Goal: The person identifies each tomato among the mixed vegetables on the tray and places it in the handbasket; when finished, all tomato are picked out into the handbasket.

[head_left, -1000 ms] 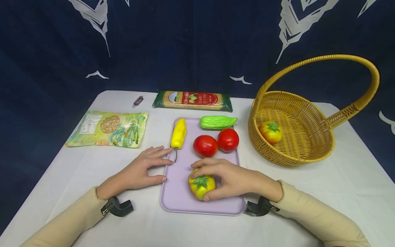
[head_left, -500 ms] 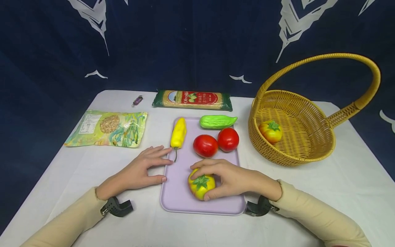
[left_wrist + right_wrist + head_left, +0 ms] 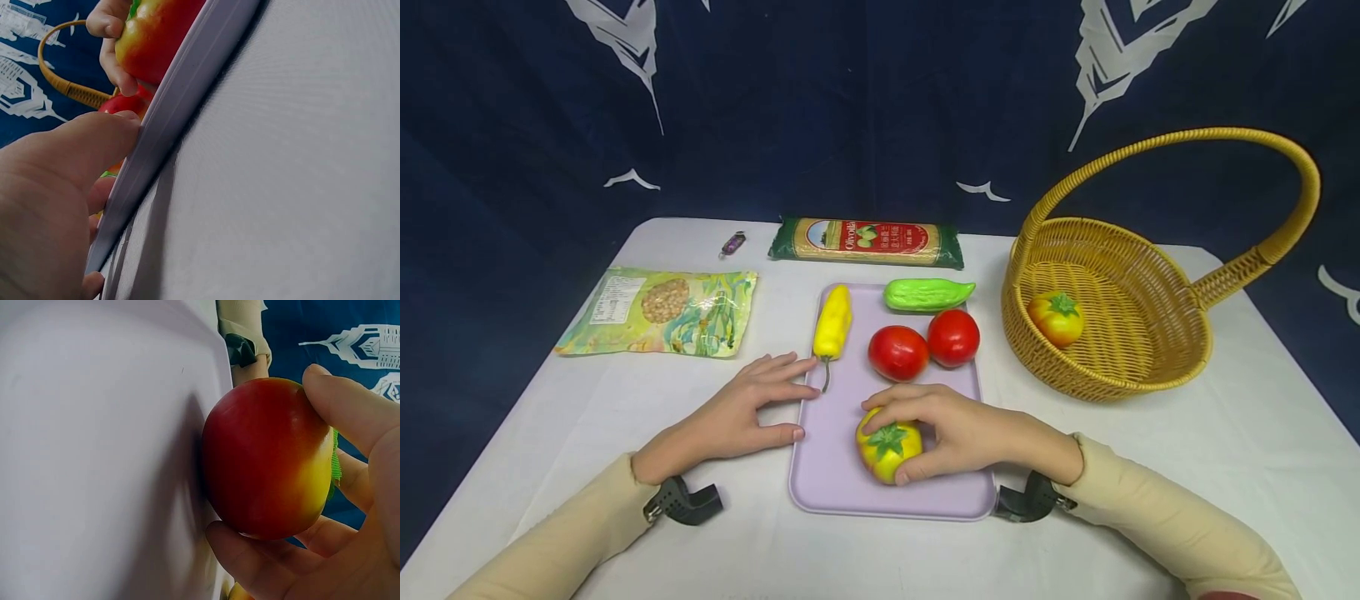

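My right hand [image 3: 958,429] grips a yellow-and-red toy tomato [image 3: 883,454] with a green leafy top, thumb on the near side and fingers over the far side. In the right wrist view, the red underside of this tomato [image 3: 262,462] faces the lilac tray [image 3: 94,456], close over its surface. At the left rim of the tray [image 3: 827,487], my left hand [image 3: 748,415] lies with fingers spread, fingertips at the edge. Near those fingertips is a yellow pepper [image 3: 832,323]. Two red tomatoes [image 3: 898,353] and a green bumpy vegetable [image 3: 928,295] occupy the tray's far part.
To the right stands a wicker basket [image 3: 1067,379] with a tall handle and another yellow-red tomato [image 3: 1057,319] inside. A bagged pack of noodles [image 3: 868,242] lies behind the tray. On the left are a green-yellow pouch [image 3: 658,312] and a small purple wrapped item [image 3: 733,243].
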A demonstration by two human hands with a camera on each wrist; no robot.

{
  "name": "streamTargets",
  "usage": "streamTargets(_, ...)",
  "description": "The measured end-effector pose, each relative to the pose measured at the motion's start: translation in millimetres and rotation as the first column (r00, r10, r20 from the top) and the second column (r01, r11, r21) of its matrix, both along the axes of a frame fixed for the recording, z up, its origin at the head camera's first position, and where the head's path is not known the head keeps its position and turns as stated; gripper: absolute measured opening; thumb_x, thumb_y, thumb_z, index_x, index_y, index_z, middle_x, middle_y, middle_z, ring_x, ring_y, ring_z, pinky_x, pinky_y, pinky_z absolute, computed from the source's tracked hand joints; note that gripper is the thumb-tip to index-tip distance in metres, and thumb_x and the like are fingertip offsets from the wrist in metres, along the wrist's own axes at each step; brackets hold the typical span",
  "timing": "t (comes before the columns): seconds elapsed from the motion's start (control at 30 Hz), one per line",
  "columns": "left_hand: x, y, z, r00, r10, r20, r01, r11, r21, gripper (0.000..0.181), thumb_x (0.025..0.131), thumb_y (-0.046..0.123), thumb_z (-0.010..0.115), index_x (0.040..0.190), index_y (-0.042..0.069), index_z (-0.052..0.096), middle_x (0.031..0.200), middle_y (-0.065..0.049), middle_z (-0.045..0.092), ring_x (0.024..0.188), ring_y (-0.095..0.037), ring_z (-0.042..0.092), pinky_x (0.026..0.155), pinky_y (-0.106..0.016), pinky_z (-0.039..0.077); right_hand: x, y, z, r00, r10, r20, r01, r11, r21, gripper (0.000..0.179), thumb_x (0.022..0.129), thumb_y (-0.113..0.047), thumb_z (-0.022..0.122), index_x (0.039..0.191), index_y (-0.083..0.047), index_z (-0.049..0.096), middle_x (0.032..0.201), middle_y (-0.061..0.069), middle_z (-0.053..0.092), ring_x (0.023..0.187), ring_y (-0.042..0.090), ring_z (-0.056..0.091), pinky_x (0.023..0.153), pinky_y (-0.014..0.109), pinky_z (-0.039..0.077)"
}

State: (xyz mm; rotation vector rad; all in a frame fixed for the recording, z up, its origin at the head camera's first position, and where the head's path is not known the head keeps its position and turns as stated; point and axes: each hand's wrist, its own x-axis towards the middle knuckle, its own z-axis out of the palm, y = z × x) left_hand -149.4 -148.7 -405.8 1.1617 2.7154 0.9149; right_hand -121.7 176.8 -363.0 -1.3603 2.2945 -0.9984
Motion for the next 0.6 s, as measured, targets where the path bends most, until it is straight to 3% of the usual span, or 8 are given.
streamTargets(0.6, 0.0, 0.0, -0.6, 1.000, 0.007, 0.021, -0.007, 1.000, -0.008, 0.045, 0.086, 0.034, 0.079, 0.128, 0.020, 0.072, 0.157, -0.008, 0.051, 0.149, -0.045, 0.037, 0.121, -0.070, 0.023, 1.4, -0.3, 1.6, 1.000, -0.005, 0.018, 0.005, 1.000, 0.009, 0.048, 0.087, -0.026, 0.081, 0.132, -0.018, 0.066, 0.143, 0.009, 0.061, 0.134, 0.024, 0.056, 0.111, 0.037, 0.052)
